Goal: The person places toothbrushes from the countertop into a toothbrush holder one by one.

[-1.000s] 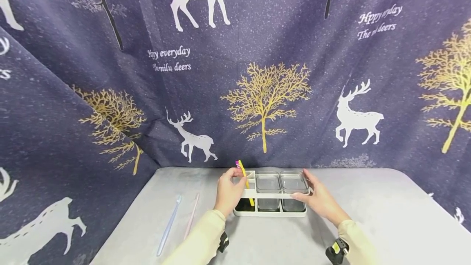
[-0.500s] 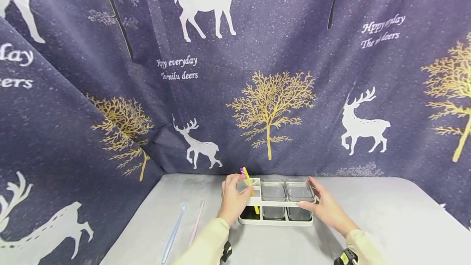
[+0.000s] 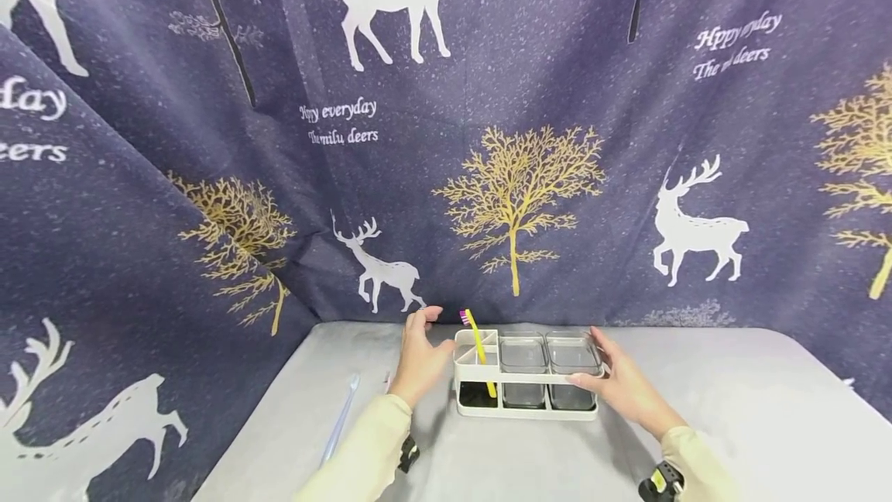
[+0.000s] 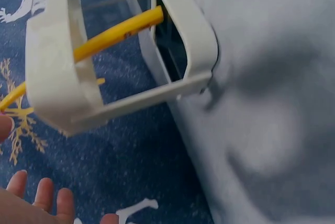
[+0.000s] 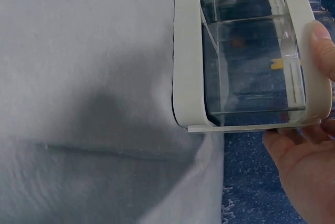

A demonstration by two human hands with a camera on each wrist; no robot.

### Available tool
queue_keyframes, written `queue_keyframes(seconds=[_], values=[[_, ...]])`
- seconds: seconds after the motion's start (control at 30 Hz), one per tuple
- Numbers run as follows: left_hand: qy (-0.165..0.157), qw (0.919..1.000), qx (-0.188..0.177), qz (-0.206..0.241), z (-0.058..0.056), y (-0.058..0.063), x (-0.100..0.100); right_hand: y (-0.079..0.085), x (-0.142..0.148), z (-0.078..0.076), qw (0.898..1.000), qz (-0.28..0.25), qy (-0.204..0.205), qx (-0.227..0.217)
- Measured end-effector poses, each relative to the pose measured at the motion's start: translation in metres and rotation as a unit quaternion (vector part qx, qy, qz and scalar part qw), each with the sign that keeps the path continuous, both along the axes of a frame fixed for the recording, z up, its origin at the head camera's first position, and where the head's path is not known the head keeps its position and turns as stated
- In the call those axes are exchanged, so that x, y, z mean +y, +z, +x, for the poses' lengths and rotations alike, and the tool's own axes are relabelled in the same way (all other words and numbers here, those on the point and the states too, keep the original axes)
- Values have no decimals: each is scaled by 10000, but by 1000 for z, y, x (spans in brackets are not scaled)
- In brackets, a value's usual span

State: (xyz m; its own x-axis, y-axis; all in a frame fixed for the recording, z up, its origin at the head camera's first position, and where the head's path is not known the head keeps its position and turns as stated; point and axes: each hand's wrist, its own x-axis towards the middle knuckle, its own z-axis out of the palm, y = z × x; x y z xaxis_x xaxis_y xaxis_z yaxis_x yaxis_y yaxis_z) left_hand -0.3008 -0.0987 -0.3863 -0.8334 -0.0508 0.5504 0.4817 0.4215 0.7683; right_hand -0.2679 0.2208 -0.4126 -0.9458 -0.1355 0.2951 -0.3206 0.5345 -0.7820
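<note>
A white two-tier toothbrush holder [image 3: 530, 414] stands on the table, with clear cups [image 3: 524, 356] in its middle and right sections. In the left section a yellow toothbrush [image 3: 479, 341] leans, its purple bristles at the top. My left hand [image 3: 420, 359] is beside the holder's left end, fingers spread and holding nothing; the left wrist view shows its fingers [image 4: 44, 195] apart from the yellow handle [image 4: 120, 35]. My right hand [image 3: 627, 386] grips the holder's right end, thumb on the front of the upper rail. Its other fingertips are partly hidden behind the end.
Left of my left arm, a blue toothbrush [image 3: 340, 418] lies on the grey table [image 3: 516, 463]. Only the tip of a pink toothbrush [image 3: 387, 383] shows past my sleeve. A dark deer-print cloth [image 3: 599, 99] hangs close behind the holder.
My left hand has let go of the yellow toothbrush and moved left, away from the holder; the brush stays leaning in it. My right hand keeps its grip. The head view has shifted slightly.
</note>
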Motion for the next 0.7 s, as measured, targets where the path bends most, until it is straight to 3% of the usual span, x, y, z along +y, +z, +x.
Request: queue_keyframes(seconds=[0.17, 0.33, 0.43, 0.7], values=[[68, 10000, -32, -25, 0, 8, -14, 0, -1, 0, 10000, -60, 34, -44], [192, 9988, -413, -173, -1, 12, -30, -2, -2, -1, 9999, -86, 40, -61], [230, 9976, -593, -278, -3, 12, -38, -3, 0, -2, 10000, -34, 41, -39], [586, 9944, -621, -623, -8, 6, -60, 0, 3, -2, 9999, 6, 100, -24]])
